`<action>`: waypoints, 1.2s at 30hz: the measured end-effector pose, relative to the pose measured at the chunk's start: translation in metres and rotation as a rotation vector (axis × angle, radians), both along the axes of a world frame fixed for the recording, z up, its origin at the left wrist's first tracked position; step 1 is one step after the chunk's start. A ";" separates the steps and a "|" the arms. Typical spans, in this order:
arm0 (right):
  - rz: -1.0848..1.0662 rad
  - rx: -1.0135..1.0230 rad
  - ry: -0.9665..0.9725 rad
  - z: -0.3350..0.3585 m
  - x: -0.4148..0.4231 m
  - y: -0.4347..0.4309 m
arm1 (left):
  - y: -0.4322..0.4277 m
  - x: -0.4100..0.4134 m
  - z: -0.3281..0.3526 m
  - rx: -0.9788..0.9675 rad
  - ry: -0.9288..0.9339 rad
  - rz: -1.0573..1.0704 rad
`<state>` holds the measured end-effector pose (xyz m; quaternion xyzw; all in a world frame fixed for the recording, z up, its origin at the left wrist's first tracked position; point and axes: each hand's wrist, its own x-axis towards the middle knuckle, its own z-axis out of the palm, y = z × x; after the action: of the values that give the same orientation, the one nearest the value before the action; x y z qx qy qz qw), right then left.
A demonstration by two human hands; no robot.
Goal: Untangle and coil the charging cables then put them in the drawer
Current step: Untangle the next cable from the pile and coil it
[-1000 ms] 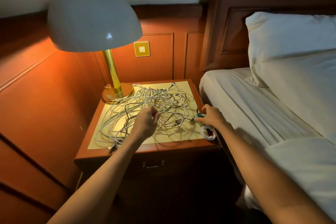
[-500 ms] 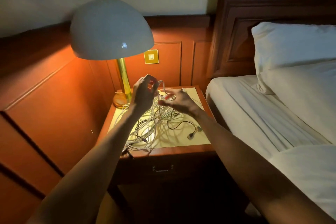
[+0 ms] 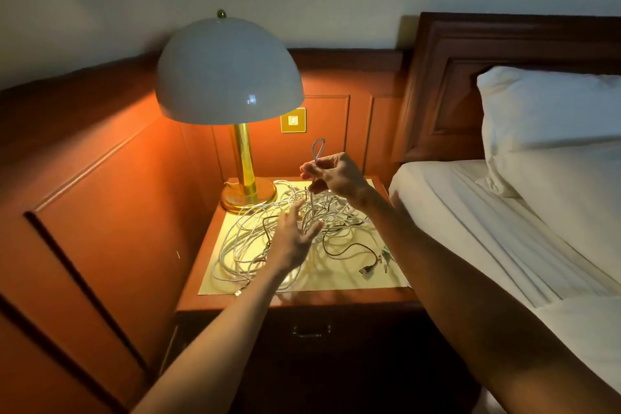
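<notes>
On the glossy wooden counter (image 3: 302,299), my right hand (image 3: 336,175) pinches a thin white cable loop (image 3: 318,148); my left hand (image 3: 294,239) spreads open over tangled cords (image 3: 268,235).

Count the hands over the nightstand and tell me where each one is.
2. The left hand is spread open low over the tangled cables on the nightstand. The right hand is higher, behind the pile, pinching a white cable loop. Neither is hidden.

Cables (image 3: 268,239) on nightstand (image 3: 302,301), lamp (image 3: 232,77) behind.
</notes>
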<state>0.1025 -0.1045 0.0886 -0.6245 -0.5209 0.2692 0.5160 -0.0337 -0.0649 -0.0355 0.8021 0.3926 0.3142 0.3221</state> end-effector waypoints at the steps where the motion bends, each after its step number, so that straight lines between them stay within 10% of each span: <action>1: 0.008 0.025 0.008 0.003 0.000 -0.002 | -0.001 0.003 -0.008 0.008 0.036 0.016; 10: 0.062 0.053 0.209 0.026 0.022 -0.017 | 0.022 0.001 0.000 -0.008 0.093 0.151; 20: 0.142 -0.007 0.236 0.025 0.035 -0.031 | 0.010 0.038 0.044 -0.205 -0.168 -0.164; 28: 0.045 -0.116 0.378 -0.011 0.038 -0.034 | 0.033 0.021 0.066 0.238 -0.201 0.039; 36: 0.107 -0.294 -0.058 -0.059 0.017 -0.019 | 0.042 0.006 0.088 0.244 -0.276 0.069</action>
<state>0.1197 -0.1237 0.0300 -0.6720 -0.5231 0.3517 0.3887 -0.0272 -0.0230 0.0527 0.7706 0.3312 0.4774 0.2620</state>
